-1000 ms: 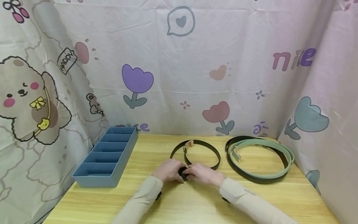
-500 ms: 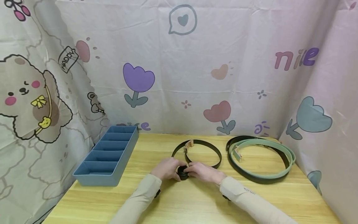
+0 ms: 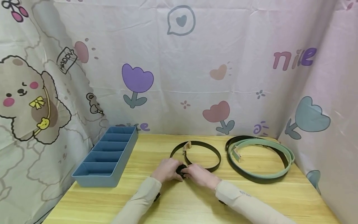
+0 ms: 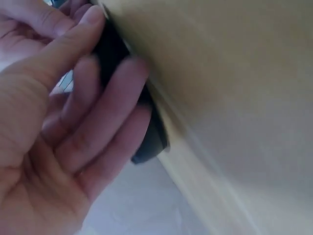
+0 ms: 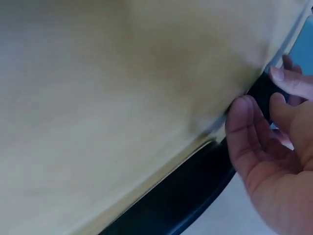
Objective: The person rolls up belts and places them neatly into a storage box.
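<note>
A black belt (image 3: pixel 218 155) lies in a loose loop at the middle of the table, its gold buckle (image 3: pixel 186 147) at the far side. The near end is wound into a small tight coil (image 3: pixel 181 170). My left hand (image 3: pixel 167 170) holds this coil from the left, thumb and fingers curled about it. From the right, my right hand (image 3: pixel 202 175) pinches the same coil with thumb and fingertips. In the right wrist view the unrolled strap (image 5: pixel 181 188) stands on edge along the table, running up to the right hand's fingers. The fingers partly hide the coil.
At the left stands a blue-grey organizer box (image 3: pixel 117 169) with several compartments. To the right lie a light green belt (image 3: pixel 290 155) and another black belt (image 3: pixel 246 176), both in wide loops. A patterned curtain (image 3: pixel 179 77) hangs behind the table.
Both hands stay at the coil, with small finger shifts on it. The right hand has moved slightly left, and the coil has turned a little between the fingers.
</note>
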A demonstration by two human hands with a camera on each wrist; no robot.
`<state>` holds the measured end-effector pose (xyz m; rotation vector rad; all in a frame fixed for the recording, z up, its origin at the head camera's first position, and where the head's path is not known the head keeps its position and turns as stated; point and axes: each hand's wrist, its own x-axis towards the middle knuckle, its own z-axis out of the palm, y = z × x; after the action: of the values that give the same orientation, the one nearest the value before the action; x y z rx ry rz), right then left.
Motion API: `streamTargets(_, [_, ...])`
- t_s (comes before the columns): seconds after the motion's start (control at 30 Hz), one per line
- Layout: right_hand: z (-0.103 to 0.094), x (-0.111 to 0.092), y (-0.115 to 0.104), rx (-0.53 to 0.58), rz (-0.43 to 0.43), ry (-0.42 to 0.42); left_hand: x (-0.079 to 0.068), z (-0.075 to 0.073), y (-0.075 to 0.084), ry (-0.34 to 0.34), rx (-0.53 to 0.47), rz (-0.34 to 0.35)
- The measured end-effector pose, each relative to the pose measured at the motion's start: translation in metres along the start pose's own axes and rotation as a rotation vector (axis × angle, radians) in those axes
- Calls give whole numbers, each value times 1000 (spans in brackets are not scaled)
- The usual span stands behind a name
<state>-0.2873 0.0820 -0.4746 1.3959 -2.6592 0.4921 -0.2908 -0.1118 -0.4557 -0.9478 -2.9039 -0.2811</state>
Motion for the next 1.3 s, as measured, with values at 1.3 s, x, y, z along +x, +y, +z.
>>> streamTargets(1.3, [-2, 5, 11, -32, -62, -52, 2, -2, 1, 13, 91, -57])
